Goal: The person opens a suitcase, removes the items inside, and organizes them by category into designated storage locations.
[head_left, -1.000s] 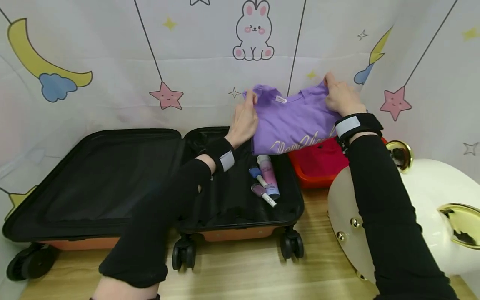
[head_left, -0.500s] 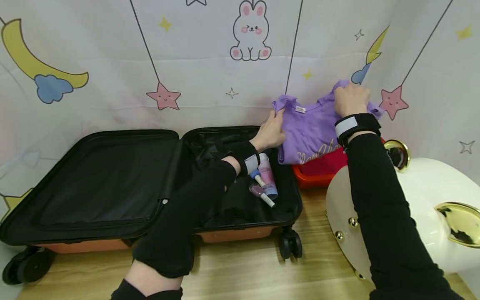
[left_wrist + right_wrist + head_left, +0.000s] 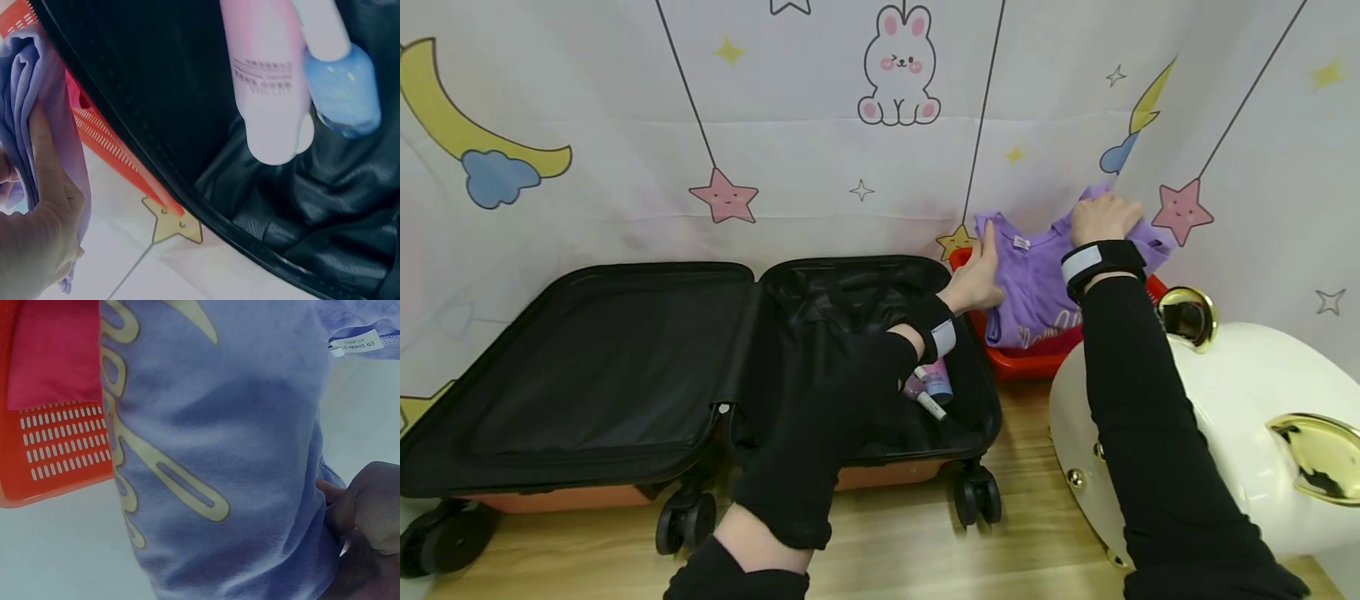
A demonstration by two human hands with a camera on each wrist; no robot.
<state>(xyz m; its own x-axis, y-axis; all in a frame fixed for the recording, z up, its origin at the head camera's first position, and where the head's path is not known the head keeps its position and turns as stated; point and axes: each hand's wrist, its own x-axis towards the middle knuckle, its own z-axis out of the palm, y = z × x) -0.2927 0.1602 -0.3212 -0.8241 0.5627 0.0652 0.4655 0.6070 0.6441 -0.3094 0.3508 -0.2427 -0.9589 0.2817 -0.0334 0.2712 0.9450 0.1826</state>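
Observation:
A folded purple T-shirt with cream lettering hangs over the red basket, its lower part inside the rim. My left hand pinches the shirt's left edge; in the left wrist view the index finger lies along the folded cloth. With my right hand I grip the right shoulder, and part of the sleeve sticks out beyond the fist. The right wrist view shows thumb and fingers bunched at the cloth's edge. Red cloth lies in the basket beneath the shirt.
Left of the basket lies an open black-lined suitcase on wheels. Its right half holds a pink-and-blue bottle, a blue nail polish and a purple nail polish. A rounded white object with gold fittings stands at right.
Both hands have carried the purple T-shirt right and down, from over the suitcase's edge into the red basket's opening. The left hand travelled farther than the right.

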